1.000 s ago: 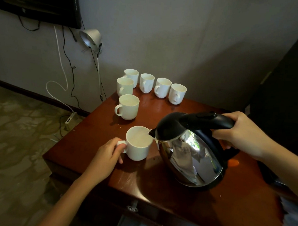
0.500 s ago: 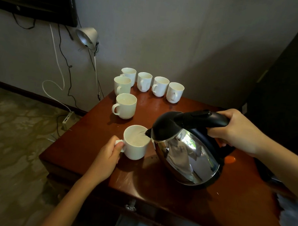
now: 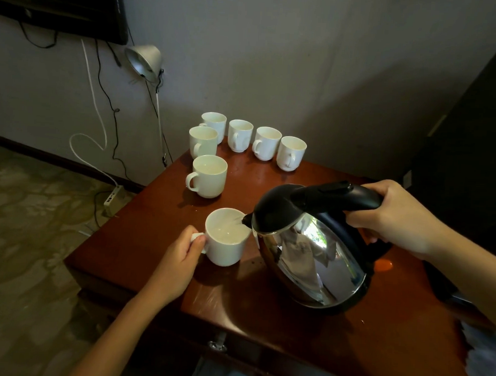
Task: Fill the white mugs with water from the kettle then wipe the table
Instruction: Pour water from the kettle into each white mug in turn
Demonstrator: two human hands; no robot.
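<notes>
Head camera: my right hand has its fingers curled round the handle of the tilted steel kettle. Its spout pours into the white mug, whose handle my left hand pinches. Another mug stands beyond those fingers.

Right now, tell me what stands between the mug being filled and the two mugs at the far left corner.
One white mug, upright, its handle pointing left, on the wooden table. The head view shows this.
</notes>
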